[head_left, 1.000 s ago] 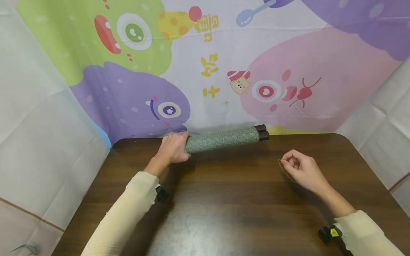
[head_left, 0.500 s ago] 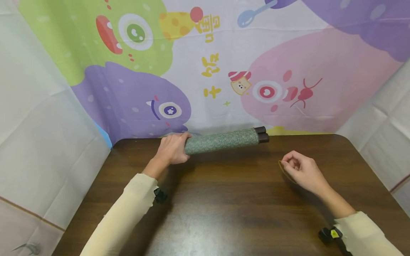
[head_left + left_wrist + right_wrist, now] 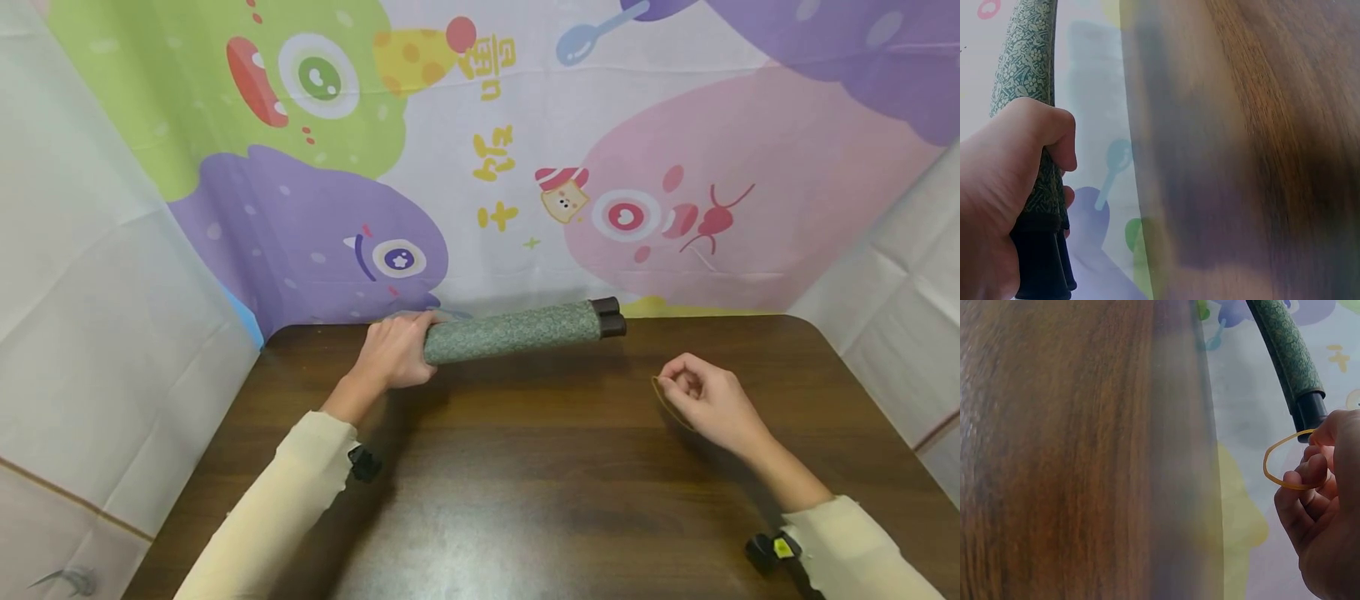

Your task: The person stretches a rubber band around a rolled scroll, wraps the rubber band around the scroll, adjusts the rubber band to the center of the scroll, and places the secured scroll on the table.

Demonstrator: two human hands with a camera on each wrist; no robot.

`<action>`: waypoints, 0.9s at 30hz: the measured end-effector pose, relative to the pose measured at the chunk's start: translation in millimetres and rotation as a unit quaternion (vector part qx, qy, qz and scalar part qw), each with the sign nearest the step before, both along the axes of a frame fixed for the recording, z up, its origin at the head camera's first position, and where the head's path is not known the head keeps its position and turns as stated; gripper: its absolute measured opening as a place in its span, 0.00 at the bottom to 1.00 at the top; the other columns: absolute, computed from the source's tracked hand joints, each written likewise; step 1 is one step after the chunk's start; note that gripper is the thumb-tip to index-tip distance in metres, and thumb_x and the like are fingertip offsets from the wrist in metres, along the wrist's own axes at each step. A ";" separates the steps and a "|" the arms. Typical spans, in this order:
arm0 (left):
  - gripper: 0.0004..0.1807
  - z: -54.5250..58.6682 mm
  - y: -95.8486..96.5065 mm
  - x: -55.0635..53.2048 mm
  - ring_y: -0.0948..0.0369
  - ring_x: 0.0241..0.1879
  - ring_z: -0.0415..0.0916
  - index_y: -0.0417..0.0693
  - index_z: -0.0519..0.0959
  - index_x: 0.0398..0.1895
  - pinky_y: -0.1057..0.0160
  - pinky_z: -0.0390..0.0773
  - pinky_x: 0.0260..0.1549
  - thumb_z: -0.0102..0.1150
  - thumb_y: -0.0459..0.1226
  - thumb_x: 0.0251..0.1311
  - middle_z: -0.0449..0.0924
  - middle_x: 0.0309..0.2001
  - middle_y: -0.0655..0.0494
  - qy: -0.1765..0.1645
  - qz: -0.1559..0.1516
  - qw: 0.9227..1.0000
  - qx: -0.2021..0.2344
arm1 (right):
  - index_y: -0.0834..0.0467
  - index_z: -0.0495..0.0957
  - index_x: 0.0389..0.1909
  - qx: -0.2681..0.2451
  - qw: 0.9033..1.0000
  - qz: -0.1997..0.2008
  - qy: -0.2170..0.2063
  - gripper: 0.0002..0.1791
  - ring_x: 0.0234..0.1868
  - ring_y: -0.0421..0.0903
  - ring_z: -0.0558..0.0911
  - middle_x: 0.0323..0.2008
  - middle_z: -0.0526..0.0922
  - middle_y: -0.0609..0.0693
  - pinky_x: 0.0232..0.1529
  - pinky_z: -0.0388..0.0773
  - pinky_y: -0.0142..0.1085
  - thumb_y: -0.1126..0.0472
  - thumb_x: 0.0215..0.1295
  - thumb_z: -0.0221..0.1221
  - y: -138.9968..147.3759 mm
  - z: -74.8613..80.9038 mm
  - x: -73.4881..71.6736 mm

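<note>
My left hand [image 3: 395, 350] grips one end of a rolled scroll [image 3: 513, 333], covered in green floral-patterned material. The scroll lies nearly level across the view above the far part of the table, its far end tipped slightly upward. Two dark roller ends stick out at its right; in the left wrist view, black roller ends [image 3: 1041, 259] also show below my thumb. To the right, my right hand [image 3: 708, 400] pinches a thin yellow rubber band [image 3: 1266, 464] between thumb and fingers, and the band hangs as a loose loop. A gap separates this hand from the scroll.
The brown wooden table [image 3: 525, 500] ends at a cloth backdrop [image 3: 480, 258] printed with cartoon monsters. Pale panels [image 3: 90, 300] stand along the left and right sides.
My left hand has drifted slightly left and toward me, carrying the scroll along. The right hand and its rubber band stay in place.
</note>
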State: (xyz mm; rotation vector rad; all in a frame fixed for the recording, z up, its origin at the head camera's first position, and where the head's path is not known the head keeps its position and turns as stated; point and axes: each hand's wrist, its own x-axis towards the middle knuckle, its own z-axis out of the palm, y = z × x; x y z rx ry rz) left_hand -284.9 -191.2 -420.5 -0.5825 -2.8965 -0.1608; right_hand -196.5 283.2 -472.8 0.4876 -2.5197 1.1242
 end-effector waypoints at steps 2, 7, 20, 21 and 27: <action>0.42 1.3 -2.1 1.6 0.40 0.56 0.90 0.54 0.82 0.70 0.36 0.89 0.46 0.83 0.46 0.47 0.92 0.60 0.45 0.002 0.000 1.000 -0.002 | 0.56 0.84 0.39 0.000 1.000 0.000 0.000 0.06 0.23 0.31 0.69 0.24 0.76 0.40 0.26 0.66 0.28 0.70 0.72 0.70 -0.1 -0.1 0.0; 0.40 3.2 -7.0 4.9 0.40 0.53 0.91 0.53 0.83 0.68 0.37 0.89 0.45 0.82 0.45 0.46 0.92 0.58 0.45 0.009 -0.004 1.000 -0.002 | 0.56 0.84 0.39 -0.001 1.000 -0.004 -0.006 0.06 0.23 0.31 0.69 0.24 0.76 0.40 0.25 0.66 0.28 0.69 0.73 0.70 -0.7 -0.8 0.7; 0.39 4.0 -9.2 15.2 0.40 0.48 0.91 0.51 0.83 0.65 0.37 0.88 0.39 0.83 0.45 0.43 0.93 0.57 0.48 0.023 -0.015 1.000 0.001 | 0.56 0.84 0.38 -0.007 1.000 -0.002 0.000 0.07 0.23 0.30 0.69 0.23 0.75 0.39 0.25 0.66 0.28 0.70 0.71 0.71 -1.8 -1.4 2.2; 0.39 4.0 -9.0 16.0 0.40 0.48 0.92 0.51 0.83 0.65 0.37 0.88 0.38 0.83 0.45 0.43 0.93 0.57 0.48 0.024 -0.016 1.000 0.000 | 0.56 0.84 0.38 -0.008 1.000 -0.002 0.000 0.07 0.23 0.30 0.69 0.23 0.75 0.39 0.25 0.66 0.28 0.70 0.71 0.71 -1.9 -1.6 2.3; 0.39 4.7 -8.2 21.1 0.42 0.47 0.92 0.51 0.83 0.64 0.39 0.88 0.37 0.82 0.44 0.42 0.94 0.56 0.49 0.036 -0.026 0.999 -0.002 | 0.56 0.84 0.38 -0.009 1.000 -0.002 -0.004 0.07 0.23 0.30 0.69 0.23 0.75 0.40 0.25 0.66 0.28 0.70 0.71 0.71 -1.8 -2.6 2.6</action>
